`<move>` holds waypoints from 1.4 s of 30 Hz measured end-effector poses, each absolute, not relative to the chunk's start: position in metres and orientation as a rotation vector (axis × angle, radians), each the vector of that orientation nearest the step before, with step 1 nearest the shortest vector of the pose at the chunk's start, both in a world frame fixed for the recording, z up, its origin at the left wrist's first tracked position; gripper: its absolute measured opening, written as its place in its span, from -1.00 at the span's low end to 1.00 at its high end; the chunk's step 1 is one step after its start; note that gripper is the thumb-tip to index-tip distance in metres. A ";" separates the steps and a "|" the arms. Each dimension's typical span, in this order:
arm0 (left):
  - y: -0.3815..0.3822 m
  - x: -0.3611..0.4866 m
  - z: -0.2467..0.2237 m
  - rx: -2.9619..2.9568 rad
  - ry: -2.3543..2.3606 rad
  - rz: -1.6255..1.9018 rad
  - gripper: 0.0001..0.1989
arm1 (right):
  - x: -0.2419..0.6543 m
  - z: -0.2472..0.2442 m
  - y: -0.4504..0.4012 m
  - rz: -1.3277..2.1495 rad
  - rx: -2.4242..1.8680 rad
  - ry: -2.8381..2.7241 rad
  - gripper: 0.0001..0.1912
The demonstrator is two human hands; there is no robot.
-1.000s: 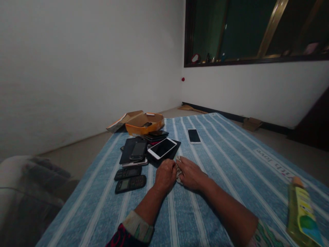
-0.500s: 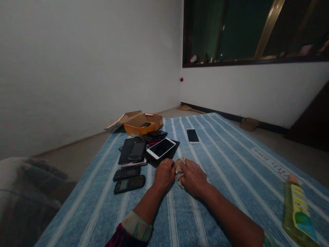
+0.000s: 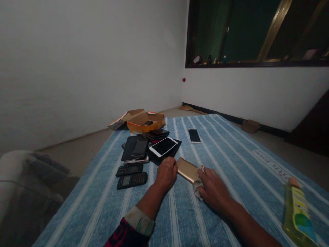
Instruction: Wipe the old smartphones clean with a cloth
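Observation:
A gold smartphone (image 3: 187, 169) lies between my two hands, its plain back turned up. My left hand (image 3: 167, 173) is closed on the phone's left end. At the other end, my right hand (image 3: 212, 187) grips a crumpled light cloth (image 3: 198, 188) wrapped around the phone's edge. Just beyond my left hand, a white smartphone (image 3: 163, 146) rests tilted on a dark flat device. Two black keypad phones (image 3: 132, 180) lie to the left of my left hand.
A dark phone (image 3: 140, 148) tops a stack at left, behind it an open orange box (image 3: 146, 127). Another white phone (image 3: 194, 136) lies farther back on the blue striped cloth (image 3: 231, 164). A bottle of yellow-green liquid (image 3: 298, 212) is at the right edge.
My right hand has slid right with the cloth, away from my left hand, uncovering the gold phone's back. My left hand has stayed at its end. The view has shifted slightly.

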State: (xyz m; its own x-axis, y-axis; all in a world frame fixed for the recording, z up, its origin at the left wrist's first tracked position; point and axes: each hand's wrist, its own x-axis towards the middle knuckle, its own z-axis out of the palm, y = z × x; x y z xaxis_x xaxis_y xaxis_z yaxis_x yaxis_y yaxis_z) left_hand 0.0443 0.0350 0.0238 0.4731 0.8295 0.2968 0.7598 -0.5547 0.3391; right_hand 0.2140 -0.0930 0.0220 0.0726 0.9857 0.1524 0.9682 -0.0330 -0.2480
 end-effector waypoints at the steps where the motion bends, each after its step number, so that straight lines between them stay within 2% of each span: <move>1: 0.035 0.044 0.024 2.555 1.391 0.649 -0.90 | 0.214 0.023 -0.094 0.088 -2.079 -1.956 -0.51; 9: 0.034 0.045 0.027 2.555 1.390 0.641 -0.88 | 0.200 0.035 -0.076 0.094 -2.144 -1.941 -0.60; 20: 0.033 0.045 0.027 2.547 1.394 0.629 -0.91 | 0.216 0.020 -0.104 0.078 -2.070 -1.926 -0.56; 32: 0.033 0.045 0.026 2.563 1.397 0.629 -0.89 | 0.188 0.027 -0.109 -0.152 -2.326 -1.879 -0.59; 37: 0.033 0.045 0.026 2.577 1.396 0.613 -0.89 | 0.185 0.024 -0.112 -0.226 -2.280 -1.961 -0.68; 42: 0.033 0.045 0.025 2.579 1.411 0.607 -0.90 | 0.204 0.037 -0.108 -0.029 -2.147 -2.069 -0.74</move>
State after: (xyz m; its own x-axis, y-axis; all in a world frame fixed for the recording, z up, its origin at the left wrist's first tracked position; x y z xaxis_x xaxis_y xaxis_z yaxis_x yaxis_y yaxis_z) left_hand 0.0452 0.0334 0.0248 0.4789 0.8319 0.2805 0.7755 -0.5506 0.3089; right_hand 0.2040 -0.1080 0.0374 0.0429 0.9913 0.1244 0.9944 -0.0304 -0.1012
